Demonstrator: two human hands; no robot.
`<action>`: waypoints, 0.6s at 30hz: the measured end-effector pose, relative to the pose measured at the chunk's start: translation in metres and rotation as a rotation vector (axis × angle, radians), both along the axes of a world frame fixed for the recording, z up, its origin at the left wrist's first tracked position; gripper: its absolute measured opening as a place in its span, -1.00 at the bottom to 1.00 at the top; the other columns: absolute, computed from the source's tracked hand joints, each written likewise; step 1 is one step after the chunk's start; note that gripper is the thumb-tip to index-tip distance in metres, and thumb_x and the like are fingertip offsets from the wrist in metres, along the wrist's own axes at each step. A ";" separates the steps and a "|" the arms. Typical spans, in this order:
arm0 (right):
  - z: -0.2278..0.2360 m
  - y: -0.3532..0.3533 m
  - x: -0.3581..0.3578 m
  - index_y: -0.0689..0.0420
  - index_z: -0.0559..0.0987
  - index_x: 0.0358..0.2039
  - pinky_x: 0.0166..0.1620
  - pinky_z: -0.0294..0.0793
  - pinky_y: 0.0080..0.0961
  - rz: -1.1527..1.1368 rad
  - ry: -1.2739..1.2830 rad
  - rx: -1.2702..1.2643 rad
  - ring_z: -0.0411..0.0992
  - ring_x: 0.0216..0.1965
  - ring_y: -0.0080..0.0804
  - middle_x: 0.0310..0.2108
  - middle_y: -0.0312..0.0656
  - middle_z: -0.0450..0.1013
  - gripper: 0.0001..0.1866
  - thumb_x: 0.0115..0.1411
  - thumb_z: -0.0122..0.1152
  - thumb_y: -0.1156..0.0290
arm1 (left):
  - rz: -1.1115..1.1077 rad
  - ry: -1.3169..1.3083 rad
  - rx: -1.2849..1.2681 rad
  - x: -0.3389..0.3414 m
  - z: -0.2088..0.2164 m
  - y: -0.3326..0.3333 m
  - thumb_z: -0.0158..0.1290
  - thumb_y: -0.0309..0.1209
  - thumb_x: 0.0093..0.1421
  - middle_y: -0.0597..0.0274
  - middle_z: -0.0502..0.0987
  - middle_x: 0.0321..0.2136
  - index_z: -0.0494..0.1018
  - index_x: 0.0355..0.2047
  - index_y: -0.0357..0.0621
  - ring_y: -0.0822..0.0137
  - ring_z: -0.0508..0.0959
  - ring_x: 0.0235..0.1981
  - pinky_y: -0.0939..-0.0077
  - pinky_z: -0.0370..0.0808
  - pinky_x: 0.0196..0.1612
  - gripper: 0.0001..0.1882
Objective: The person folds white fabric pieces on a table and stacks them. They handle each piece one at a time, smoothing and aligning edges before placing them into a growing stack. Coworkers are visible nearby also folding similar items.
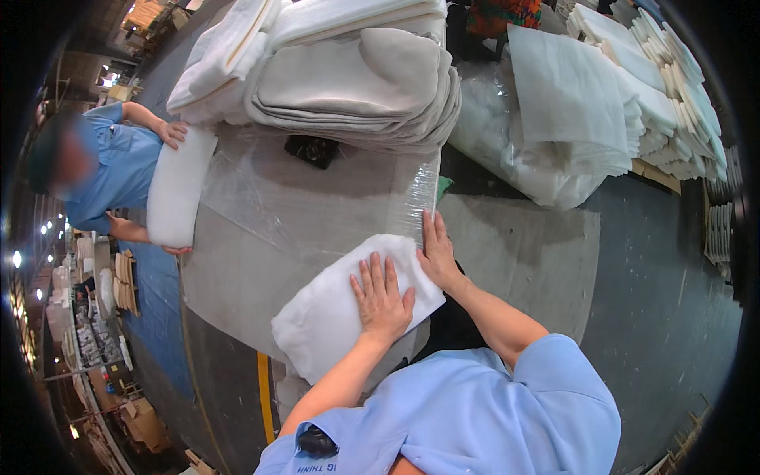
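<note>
A white, soft padded piece [324, 317] lies at the near edge of the table [229, 277], in front of my body. My left hand [382, 305] rests flat on top of it with the fingers spread. At the piece's right end is my right hand [439, 255], its fingers stretched out along the table's right edge and its palm side against the padding. Neither hand grips anything. Clear plastic film covers part of the tabletop beyond the piece.
A stack of grey fabric pieces [356, 79] and white padding [222, 59] fill the table's far end, by a small black object [311, 150]. At left a co-worker [119, 162] holds a white pad [180, 190]. White sheets [570, 95] are piled at right.
</note>
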State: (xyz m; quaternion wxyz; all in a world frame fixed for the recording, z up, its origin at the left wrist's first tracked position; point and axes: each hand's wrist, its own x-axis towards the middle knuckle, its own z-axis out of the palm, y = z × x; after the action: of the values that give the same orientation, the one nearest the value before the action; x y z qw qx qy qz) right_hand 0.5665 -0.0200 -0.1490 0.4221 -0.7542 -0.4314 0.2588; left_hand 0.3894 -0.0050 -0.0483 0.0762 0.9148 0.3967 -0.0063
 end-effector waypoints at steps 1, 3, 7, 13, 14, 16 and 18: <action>0.004 0.000 -0.001 -0.02 -0.14 0.63 0.40 0.15 0.27 0.033 0.017 -0.044 0.01 0.52 0.31 0.57 0.25 -0.16 0.05 0.31 0.28 0.10 | -0.001 -0.004 0.005 0.000 -0.003 0.001 -0.04 -0.04 0.40 -0.28 -0.10 0.58 0.09 0.52 -0.37 -0.35 -0.20 0.59 -0.37 -0.39 0.53 -0.15; 0.011 -0.002 -0.001 -0.07 -0.19 0.64 0.38 0.10 0.40 0.077 0.061 -0.124 -0.07 0.55 0.32 0.58 0.27 -0.22 0.04 0.36 0.23 0.03 | 0.012 -0.026 -0.007 -0.002 -0.009 0.001 -0.03 -0.12 0.39 -0.26 -0.07 0.57 0.10 0.52 -0.34 -0.34 -0.17 0.59 -0.37 -0.39 0.53 -0.18; 0.018 -0.008 -0.006 -0.10 -0.18 0.64 0.38 0.04 0.50 0.083 0.040 -0.200 -0.11 0.56 0.34 0.58 0.28 -0.23 0.03 0.37 0.21 0.01 | 0.036 -0.135 -0.035 -0.003 -0.015 0.001 0.01 -0.25 0.36 -0.22 -0.03 0.57 0.13 0.53 -0.19 -0.32 -0.13 0.59 -0.37 -0.36 0.53 -0.23; 0.035 -0.015 -0.014 -0.10 -0.14 0.63 0.38 0.00 0.60 0.107 -0.100 -0.300 -0.17 0.57 0.42 0.58 0.29 -0.23 -0.01 0.39 0.20 0.00 | -0.048 -0.200 0.075 -0.008 -0.020 0.000 0.07 -0.31 0.33 0.04 0.05 0.58 0.27 0.50 0.10 -0.25 -0.10 0.60 -0.38 -0.32 0.53 -0.29; 0.037 -0.016 -0.016 -0.10 -0.13 0.63 0.38 0.01 0.60 0.109 -0.132 -0.311 -0.18 0.57 0.42 0.59 0.29 -0.23 -0.01 0.39 0.20 0.00 | -0.075 -0.190 0.097 -0.008 -0.019 0.000 0.08 -0.31 0.32 0.09 0.07 0.58 0.30 0.49 0.13 -0.24 -0.09 0.60 -0.38 -0.31 0.53 -0.30; 0.040 -0.019 -0.019 -0.09 -0.11 0.63 0.37 0.02 0.61 0.106 -0.175 -0.321 -0.18 0.57 0.43 0.59 0.29 -0.23 -0.02 0.39 0.21 0.00 | -0.067 -0.173 0.088 -0.006 -0.016 -0.001 0.09 -0.31 0.31 0.16 0.11 0.57 0.37 0.45 0.12 -0.23 -0.07 0.59 -0.37 -0.31 0.54 -0.34; 0.043 -0.022 -0.023 -0.09 -0.10 0.63 0.37 0.03 0.60 0.098 -0.196 -0.321 -0.17 0.57 0.43 0.59 0.29 -0.24 -0.01 0.38 0.22 -0.01 | -0.047 -0.167 0.070 -0.004 -0.013 -0.001 0.10 -0.34 0.30 0.16 0.16 0.54 0.43 0.40 0.09 -0.23 -0.04 0.59 -0.37 -0.30 0.53 -0.38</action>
State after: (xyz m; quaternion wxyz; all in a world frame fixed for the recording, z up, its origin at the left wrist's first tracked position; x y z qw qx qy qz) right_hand 0.5439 -0.0418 -0.1064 0.2390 -0.8116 -0.4598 0.2697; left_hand 0.3850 -0.0058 -0.0612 0.0767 0.9233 0.3673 0.0820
